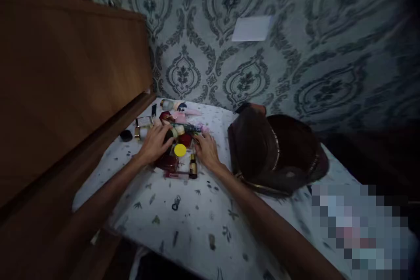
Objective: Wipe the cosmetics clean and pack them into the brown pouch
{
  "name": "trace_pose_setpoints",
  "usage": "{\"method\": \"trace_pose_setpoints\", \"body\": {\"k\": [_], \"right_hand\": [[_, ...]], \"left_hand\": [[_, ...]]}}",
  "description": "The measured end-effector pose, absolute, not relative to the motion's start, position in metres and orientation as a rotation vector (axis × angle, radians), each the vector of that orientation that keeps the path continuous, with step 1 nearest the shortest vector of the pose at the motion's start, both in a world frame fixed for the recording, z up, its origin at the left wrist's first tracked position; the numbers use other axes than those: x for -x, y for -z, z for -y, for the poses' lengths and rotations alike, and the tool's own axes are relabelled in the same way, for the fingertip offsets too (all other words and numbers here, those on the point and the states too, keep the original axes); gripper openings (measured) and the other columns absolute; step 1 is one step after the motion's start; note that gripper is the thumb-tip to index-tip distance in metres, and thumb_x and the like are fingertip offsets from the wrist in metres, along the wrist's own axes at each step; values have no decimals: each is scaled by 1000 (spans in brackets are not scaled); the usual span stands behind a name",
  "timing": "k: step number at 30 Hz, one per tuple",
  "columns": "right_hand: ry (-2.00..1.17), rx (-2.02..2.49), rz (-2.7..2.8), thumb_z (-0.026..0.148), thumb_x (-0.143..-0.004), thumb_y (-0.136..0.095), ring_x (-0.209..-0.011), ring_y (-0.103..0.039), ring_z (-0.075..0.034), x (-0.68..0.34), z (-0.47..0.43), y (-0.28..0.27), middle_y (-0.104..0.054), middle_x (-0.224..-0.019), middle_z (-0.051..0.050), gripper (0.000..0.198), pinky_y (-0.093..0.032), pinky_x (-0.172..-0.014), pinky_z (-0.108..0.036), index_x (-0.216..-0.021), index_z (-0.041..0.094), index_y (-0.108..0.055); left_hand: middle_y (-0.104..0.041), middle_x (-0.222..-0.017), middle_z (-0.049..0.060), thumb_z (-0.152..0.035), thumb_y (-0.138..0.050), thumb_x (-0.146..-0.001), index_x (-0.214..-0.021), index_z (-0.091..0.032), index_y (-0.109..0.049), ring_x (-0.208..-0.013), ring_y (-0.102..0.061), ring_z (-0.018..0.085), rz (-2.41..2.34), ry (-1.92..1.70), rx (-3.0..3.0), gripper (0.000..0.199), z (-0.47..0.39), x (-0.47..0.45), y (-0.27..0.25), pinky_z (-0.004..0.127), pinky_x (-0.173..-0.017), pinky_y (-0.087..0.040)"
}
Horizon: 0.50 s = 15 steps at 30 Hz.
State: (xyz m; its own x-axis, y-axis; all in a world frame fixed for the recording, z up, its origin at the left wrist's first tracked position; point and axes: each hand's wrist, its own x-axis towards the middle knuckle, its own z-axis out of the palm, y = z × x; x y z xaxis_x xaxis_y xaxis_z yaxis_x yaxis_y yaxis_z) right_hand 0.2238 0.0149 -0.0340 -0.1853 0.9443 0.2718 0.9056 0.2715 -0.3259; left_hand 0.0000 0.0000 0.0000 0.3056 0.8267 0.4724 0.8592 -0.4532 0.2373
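A cluster of cosmetics lies on the patterned white cloth. My left hand (156, 143) rests over its left side, fingers spread and thumb out, beside a small bottle with a cream cap (179, 131). From the right, my right hand (207, 148) reaches in with fingers apart, near a red item (185, 140). Between the hands lies a yellow disc (180, 150). Closer to me are a dark red bottle (168, 162), a small dark bottle with a gold cap (193, 169) and a slim pinkish tube (177, 175). My left hand partly hides the things under it.
A dark brown bag (275, 153) stands right of my right hand. Wooden furniture (72, 65) borders the left side, and a patterned wall (210, 52) rises behind. A round black item (126, 135) lies left of the cluster. The lower right is pixelated.
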Motion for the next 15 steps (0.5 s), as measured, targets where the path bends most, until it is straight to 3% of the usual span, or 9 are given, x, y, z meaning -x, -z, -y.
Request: {"method": "trace_pose_setpoints", "body": {"k": [5, 10, 15], "right_hand": [[-285, 1603, 2318, 37, -87, -63, -103, -53, -28, -218, -13, 26, -64, -100, -12, 23, -41, -88, -35, -89, 18, -75], [-557, 1618, 2209, 19, -71, -72, -85, -57, -23, -214, -21, 30, -65, -82, -6, 3, -38, -67, -28, -72, 20, -69], [-596, 1548, 1920, 16, -76, -59, -68, -53, -17, -215, -21, 37, -60, -68, 0, 8, -35, -61, -27, -69, 20, -59]], "left_hand": [[-62, -122, 13, -35, -46, -95, -129, -17, -52, -114, -55, 30, 1589, 956, 2497, 39, 3, 23, 2, 45, -99, -43], [-62, -122, 12, -37, -47, -94, -127, -17, -53, -115, -56, 29, 1622, 1132, 2429, 39, 5, 40, 6, 44, -100, -44], [-61, -126, 11, -39, -47, -94, -129, -18, -51, -116, -57, 27, 1654, 1237, 2410, 41, 23, 56, 1, 40, -99, -45]]}}
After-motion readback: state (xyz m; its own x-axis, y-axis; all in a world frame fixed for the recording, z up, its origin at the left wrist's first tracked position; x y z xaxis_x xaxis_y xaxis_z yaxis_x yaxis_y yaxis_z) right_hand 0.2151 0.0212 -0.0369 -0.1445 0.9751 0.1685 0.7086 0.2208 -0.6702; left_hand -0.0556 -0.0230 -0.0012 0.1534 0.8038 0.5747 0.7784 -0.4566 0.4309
